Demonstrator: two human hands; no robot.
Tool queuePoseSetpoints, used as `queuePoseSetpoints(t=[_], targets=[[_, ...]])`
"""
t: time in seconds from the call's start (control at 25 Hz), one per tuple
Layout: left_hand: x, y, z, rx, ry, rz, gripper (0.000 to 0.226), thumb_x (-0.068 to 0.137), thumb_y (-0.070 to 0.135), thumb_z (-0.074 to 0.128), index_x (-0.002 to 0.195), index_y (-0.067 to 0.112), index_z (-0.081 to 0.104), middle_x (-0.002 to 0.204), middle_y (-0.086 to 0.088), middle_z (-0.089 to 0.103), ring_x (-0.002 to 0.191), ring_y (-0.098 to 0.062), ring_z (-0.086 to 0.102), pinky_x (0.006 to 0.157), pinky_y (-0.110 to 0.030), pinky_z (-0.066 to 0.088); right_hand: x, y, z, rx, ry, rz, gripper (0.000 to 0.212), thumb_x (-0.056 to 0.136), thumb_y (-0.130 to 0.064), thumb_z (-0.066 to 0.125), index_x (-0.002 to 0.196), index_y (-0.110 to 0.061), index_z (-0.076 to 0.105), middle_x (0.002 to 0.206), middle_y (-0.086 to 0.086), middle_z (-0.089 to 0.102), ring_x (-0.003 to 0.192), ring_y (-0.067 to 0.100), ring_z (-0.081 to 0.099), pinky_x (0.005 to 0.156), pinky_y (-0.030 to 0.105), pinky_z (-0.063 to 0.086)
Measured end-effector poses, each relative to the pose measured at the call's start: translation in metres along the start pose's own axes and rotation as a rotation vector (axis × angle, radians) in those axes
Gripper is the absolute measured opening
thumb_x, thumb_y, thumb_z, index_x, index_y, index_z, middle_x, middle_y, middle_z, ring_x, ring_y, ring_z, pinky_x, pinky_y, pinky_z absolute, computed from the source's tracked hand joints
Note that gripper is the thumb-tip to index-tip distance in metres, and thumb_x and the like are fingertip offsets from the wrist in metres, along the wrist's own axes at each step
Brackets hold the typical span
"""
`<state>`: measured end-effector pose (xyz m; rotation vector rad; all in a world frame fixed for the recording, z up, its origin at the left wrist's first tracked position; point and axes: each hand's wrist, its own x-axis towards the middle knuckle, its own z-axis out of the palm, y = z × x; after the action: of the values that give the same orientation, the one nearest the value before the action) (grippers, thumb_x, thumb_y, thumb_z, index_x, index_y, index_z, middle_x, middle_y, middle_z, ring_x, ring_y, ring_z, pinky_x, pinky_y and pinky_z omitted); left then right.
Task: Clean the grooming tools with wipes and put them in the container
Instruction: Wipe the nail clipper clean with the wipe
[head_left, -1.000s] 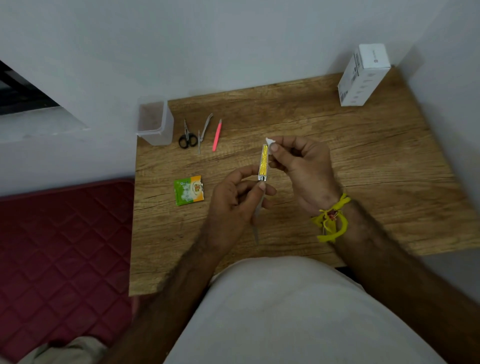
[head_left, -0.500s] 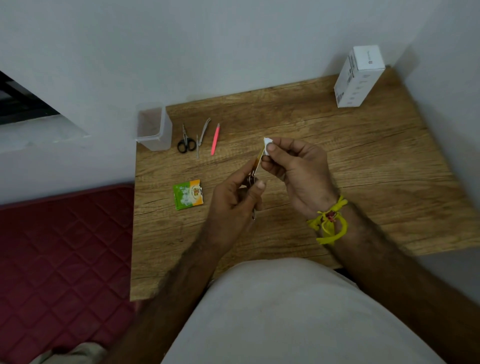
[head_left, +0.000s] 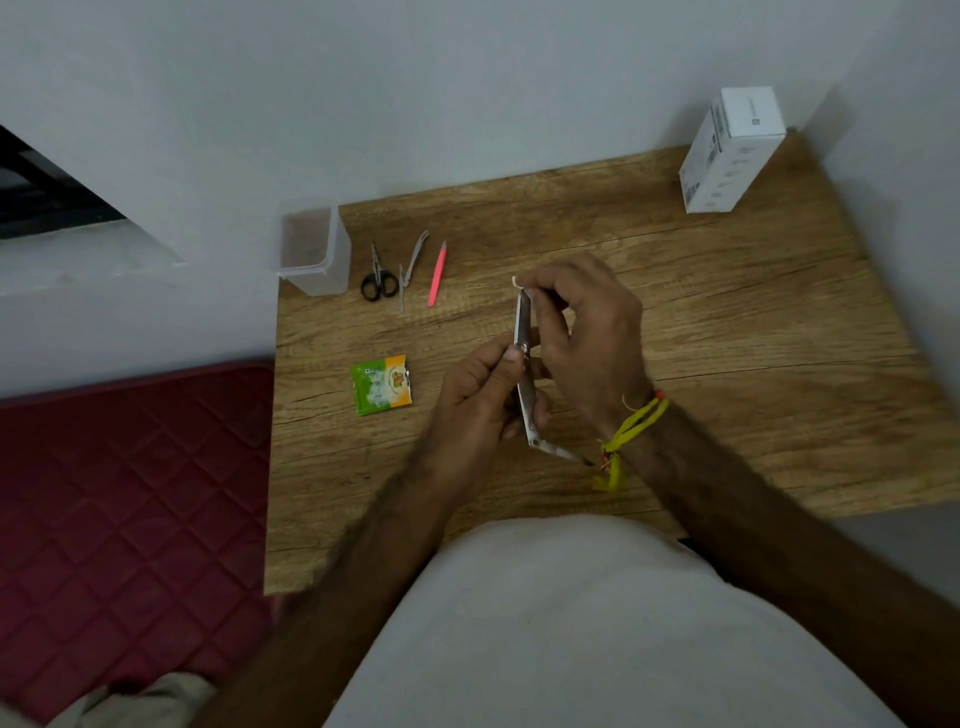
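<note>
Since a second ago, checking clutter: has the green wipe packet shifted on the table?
No. The green wipe packet lies below the scissors, near the table's left edge, as before.

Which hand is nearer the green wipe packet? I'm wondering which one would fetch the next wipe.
Left. The left hand holds the nail clipper just right of the wipe packet; the right hand pinches a wipe farther right and back.
</note>
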<state>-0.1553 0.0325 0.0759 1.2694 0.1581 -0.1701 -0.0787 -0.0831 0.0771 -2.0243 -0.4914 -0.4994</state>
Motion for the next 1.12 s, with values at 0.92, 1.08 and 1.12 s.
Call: queuePoseSetpoints(t=[0.92, 1.08, 1.12], targets=[[0.0, -0.008, -0.01, -0.143, 0.058, -0.06, 0.025, 0.105, 0.014, 0.041, 0.122, 0.002, 0.056, 0.087, -0.002, 0.064, 0.056, -0.011, 0.051, 0.047, -0.025, 0.029, -0.01, 0.014, -0.009, -0.163, -0.132, -0.243, 0.016, 0.089, 0.007, 0.066, 0.101, 0.001, 0.075, 0.098, 0.012, 0.068, 0.089, 0.026, 0.063, 0.081, 0.03, 0.048], [-0.001, -0.009, -0.01, -0.134, 0.069, -0.036, 0.029, 0.101, 0.018, 0.047, 0.123, 0.002, 0.058, 0.087, -0.002, 0.068, 0.057, -0.011, 0.053, 0.05, -0.026, 0.031, -0.011, 0.012, -0.009, -0.146, -0.129, -0.225, 0.014, 0.092, 0.003, 0.065, 0.102, 0.0, 0.075, 0.098, 0.012, 0.068, 0.089, 0.027, 0.063, 0.079, 0.036, 0.051], [-0.001, -0.008, -0.01, -0.136, 0.07, -0.036, 0.028, 0.101, 0.018, 0.047, 0.122, 0.004, 0.059, 0.087, -0.002, 0.069, 0.057, -0.01, 0.053, 0.049, -0.025, 0.031, -0.011, 0.012, -0.008, -0.157, -0.146, -0.242, 0.014, 0.091, 0.004, 0.066, 0.102, 0.001, 0.075, 0.098, 0.012, 0.068, 0.089, 0.027, 0.063, 0.079, 0.035, 0.051]])
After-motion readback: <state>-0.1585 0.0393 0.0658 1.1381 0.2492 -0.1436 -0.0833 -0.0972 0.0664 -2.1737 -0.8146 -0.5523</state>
